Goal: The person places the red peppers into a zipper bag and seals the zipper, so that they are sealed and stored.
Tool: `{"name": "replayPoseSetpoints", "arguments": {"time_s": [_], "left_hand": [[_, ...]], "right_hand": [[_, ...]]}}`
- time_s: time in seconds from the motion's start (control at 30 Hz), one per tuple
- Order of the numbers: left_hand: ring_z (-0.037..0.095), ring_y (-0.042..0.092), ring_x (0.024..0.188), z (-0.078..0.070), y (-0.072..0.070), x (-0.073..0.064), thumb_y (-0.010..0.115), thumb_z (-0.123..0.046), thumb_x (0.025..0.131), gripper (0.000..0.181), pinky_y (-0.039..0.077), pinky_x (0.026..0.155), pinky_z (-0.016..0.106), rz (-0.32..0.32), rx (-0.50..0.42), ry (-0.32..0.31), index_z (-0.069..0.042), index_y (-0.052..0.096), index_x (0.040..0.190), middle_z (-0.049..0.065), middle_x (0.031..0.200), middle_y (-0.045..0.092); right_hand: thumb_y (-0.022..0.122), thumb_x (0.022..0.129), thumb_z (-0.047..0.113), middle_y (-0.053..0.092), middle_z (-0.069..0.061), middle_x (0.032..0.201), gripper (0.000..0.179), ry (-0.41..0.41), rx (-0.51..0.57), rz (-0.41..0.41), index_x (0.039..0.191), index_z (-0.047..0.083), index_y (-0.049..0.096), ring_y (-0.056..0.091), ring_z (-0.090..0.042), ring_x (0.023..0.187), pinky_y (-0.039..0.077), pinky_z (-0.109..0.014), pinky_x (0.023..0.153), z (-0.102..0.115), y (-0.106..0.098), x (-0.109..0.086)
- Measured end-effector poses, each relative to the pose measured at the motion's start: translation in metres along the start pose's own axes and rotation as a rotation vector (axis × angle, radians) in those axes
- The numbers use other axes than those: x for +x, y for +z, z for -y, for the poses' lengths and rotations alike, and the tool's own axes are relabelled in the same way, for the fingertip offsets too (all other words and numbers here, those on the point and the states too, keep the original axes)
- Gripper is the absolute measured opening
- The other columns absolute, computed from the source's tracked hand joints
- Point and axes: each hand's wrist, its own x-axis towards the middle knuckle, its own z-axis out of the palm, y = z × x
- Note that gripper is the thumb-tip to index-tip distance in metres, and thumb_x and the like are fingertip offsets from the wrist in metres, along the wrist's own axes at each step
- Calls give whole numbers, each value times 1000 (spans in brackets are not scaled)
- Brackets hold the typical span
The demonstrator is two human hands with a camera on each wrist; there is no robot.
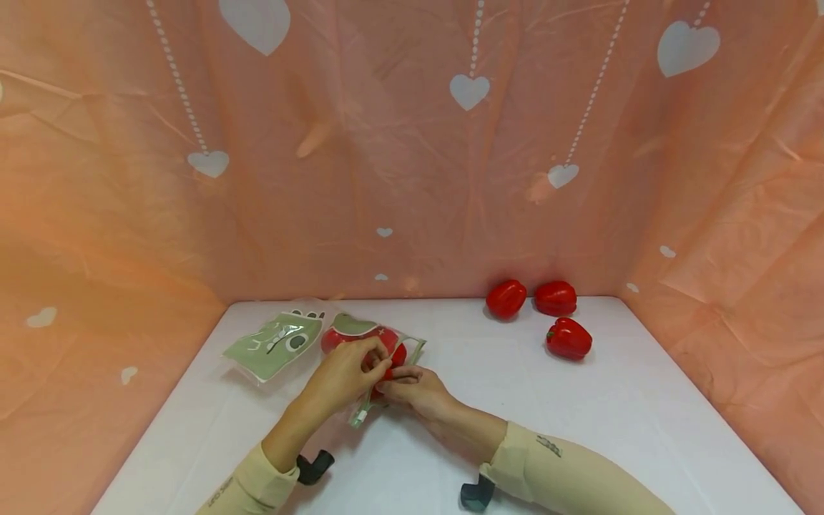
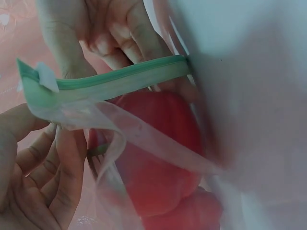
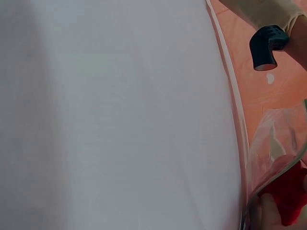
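In the head view, a clear zip bag [image 1: 415, 348] with green trim lies on the table with red bell peppers inside. My left hand [image 1: 347, 368] pinches the edge of its mouth from above. The right hand [image 1: 421, 392] reaches in at the mouth from the right, its fingers around a red bell pepper [image 2: 160, 158]; the bag partly hides this grip. The left wrist view shows the green zip strip [image 2: 124, 72] with a white slider [image 2: 47, 76], spread apart from the other edge. Right-hand fingers [image 3: 269, 213] appear against red at the right wrist view's corner.
Another clear bag with a green cartoon face [image 1: 273, 347] lies left of the hands. Three loose red bell peppers, one at front [image 1: 569, 339] and two behind [image 1: 506, 299] [image 1: 556, 297], sit at the back right of the white table [image 1: 476, 357]. A patterned curtain [image 1: 412, 179] stands behind.
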Motion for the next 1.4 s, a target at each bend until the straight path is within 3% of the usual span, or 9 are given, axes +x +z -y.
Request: {"name": "replayPoseSetpoints", "arguments": {"time_s": [0.3, 0.5, 0.63, 0.87, 1.4], "left_hand": [[7, 56, 64, 1, -1, 1, 79, -13, 98, 9, 50, 60, 25, -3, 1, 3, -14, 70, 97, -8, 78, 68], [7, 53, 59, 0, -2, 1, 80, -15, 97, 9, 47, 57, 25, -14, 10, -2, -15, 71, 97, -9, 79, 69], [8, 53, 59, 0, -3, 1, 81, -18, 97, 10, 46, 56, 27, -19, 18, -28, -17, 71, 97, -10, 79, 68], [6, 55, 62, 2, -3, 1, 79, -16, 98, 8, 49, 61, 28, -11, 20, -8, -17, 71, 97, -10, 78, 68], [5, 56, 66, 5, -2, 1, 80, -18, 98, 8, 50, 66, 27, -7, 41, -14, -17, 72, 98, -12, 77, 66]], "right_hand": [[68, 102, 1, 71, -12, 118, 29, 33, 76, 20, 127, -11, 57, 73, -19, 106, 57, -38, 102, 0, 1, 4], [63, 105, -4, 73, -9, 113, 8, 49, 141, 46, 110, -3, 69, 74, -18, 105, 57, -34, 100, 1, 0, 6], [62, 105, -4, 74, -9, 112, 11, 52, 136, 55, 111, -4, 72, 75, -18, 104, 58, -33, 99, 2, -2, 7], [59, 104, -9, 75, -13, 114, 28, 26, 128, 67, 129, -21, 60, 75, -21, 106, 56, -38, 102, 5, -13, 4], [61, 102, -9, 77, -13, 114, 28, -32, 50, 117, 129, -18, 60, 77, -18, 104, 58, -36, 100, 14, -42, -5]]}}
